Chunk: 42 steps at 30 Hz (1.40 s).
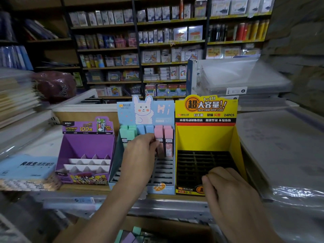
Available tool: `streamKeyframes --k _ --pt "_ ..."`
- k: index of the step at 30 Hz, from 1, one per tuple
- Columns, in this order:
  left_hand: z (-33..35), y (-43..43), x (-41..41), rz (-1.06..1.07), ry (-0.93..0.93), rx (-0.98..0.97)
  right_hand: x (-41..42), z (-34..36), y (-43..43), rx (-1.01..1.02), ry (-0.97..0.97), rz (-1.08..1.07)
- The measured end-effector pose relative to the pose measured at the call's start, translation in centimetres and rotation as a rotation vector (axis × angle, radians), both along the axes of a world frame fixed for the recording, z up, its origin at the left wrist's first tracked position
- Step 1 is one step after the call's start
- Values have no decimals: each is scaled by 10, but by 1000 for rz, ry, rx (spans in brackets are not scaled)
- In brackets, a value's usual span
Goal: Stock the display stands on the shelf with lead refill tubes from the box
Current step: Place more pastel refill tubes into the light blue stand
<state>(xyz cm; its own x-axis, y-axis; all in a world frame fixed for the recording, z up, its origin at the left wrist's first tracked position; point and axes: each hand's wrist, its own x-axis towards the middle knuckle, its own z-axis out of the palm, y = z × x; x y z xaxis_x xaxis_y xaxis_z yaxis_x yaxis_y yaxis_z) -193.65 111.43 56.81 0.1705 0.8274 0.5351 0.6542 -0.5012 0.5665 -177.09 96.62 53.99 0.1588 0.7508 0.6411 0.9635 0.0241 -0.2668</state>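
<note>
Pinching a pink tube (159,133) in the left grip (140,151), thumb and fingertips closed on its label, at the back rows of the blue stand (115,163), just beside a second pink tube (168,137). Resting the right grip (233,193) knuckles-up on the front rim of the yellow stand (206,137), fingers curled; cannot tell whether anything lies under them. Many free slots in the blue grid in front. More tubes down in the box (175,227) below the shelf (175,197).

Likely risks:
- Missing the slot and leaving the tube tilted against its neighbour.
- Toppling the upright pink and blue tubes with the knuckles when pulling away.
- Nudging the light cardboard stand backward with a hard push.
</note>
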Motion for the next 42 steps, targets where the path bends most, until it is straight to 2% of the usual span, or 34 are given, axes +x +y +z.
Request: streamKeyframes --k 12,16,20,23,25,27,32,42 --pt "-1 1 1 66 102 0 -2 4 -3 -24 -3 9" --pt "0 -6 -7 60 1 11 -2 3 -5 -63 -19 21" --pt "-2 -31 -27 17 -48 124 -2 5 -4 -144 34 64" --pt "-10 -58 -47 -54 -130 127 -9 5 -12 3 81 128" --pt "-22 -75 -62 -95 -177 79 -20 2 -22 125 145 187" --pt "-37 -89 -77 -132 -220 10 -31 -5 -34 137 233 272" --pt "-90 -111 -108 -124 -230 -154 -62 -47 -50 -125 417 342" --pt "-203 -124 -174 -179 -56 -605 -101 -166 -64 -528 562 102"
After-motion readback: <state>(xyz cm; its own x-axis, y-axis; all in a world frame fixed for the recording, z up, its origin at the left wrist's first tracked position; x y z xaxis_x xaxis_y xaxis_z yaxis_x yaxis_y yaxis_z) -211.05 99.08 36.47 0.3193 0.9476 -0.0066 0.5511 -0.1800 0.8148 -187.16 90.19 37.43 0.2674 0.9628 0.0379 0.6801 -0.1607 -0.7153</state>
